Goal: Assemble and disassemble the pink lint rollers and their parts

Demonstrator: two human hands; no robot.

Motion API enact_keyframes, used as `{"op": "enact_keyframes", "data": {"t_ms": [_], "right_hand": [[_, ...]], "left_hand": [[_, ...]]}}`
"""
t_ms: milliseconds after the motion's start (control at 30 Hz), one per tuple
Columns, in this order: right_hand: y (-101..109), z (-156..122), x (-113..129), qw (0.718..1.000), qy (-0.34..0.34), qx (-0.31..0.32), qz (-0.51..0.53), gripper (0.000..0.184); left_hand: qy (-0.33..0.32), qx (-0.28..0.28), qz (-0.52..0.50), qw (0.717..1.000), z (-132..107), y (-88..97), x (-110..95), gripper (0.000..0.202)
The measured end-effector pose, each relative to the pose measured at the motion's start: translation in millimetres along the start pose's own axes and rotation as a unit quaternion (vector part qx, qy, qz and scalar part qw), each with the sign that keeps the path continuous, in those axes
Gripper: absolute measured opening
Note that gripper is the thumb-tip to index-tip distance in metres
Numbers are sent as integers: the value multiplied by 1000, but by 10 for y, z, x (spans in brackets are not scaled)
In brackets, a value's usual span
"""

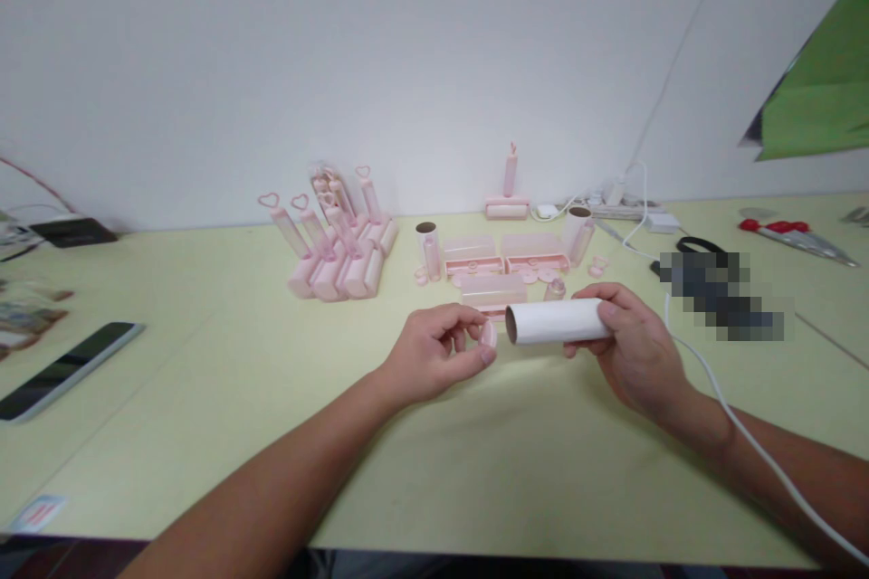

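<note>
My right hand (628,335) is closed around a white lint-roller refill (557,321), held level above the table with its open cardboard end facing left. Pinched between the fingers of my left hand (441,348) is a small round pink end cap (488,335), a short gap away from that open end. Just beyond my hands lie pink roller covers; the nearest pink cover (493,289) is partly hidden behind the white roll. A short pink handle piece (555,289) stands beside it.
Assembled pink lint rollers (332,267) are grouped at the back left. Another finished roller (508,190) stands by the wall. Upright refills (426,244) flank more covers. A phone (68,371) lies left, red-handled scissors (780,231) right. A white cable (720,398) crosses my right arm.
</note>
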State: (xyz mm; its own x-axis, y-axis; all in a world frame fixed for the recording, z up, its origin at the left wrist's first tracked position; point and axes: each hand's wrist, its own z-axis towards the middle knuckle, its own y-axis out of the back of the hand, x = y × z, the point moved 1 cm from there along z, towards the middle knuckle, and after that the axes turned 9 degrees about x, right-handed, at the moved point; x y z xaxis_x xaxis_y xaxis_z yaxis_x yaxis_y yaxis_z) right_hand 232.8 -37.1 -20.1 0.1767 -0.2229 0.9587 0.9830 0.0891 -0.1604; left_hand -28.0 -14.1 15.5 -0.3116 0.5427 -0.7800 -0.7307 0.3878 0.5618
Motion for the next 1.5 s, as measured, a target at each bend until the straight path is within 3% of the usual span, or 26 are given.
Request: {"op": "enact_keyframes", "data": {"t_ms": [200,467,1067,1200,1367,1500], "right_hand": [[-14,-31,-38,999,-24,23,-7,22],[-68,-29,-81,996,-55,61,19,20],[-131,-30,-46,984,-98,106,106,17],[-139,-55,-47,969,-130,185,102,27],[-183,-126,-20,926,-138,350,-24,52],[-239,-164,46,905,-103,404,-80,52]], "left_hand": [[-16,-44,7,999,-13,-25,27,39],[-56,-50,58,996,23,2,-56,28],[-78,-54,54,994,21,14,-18,31],[-85,-48,53,994,20,23,-25,31],[-113,-13,28,993,18,14,-58,28],[-125,27,7,992,9,-6,-41,27]]}}
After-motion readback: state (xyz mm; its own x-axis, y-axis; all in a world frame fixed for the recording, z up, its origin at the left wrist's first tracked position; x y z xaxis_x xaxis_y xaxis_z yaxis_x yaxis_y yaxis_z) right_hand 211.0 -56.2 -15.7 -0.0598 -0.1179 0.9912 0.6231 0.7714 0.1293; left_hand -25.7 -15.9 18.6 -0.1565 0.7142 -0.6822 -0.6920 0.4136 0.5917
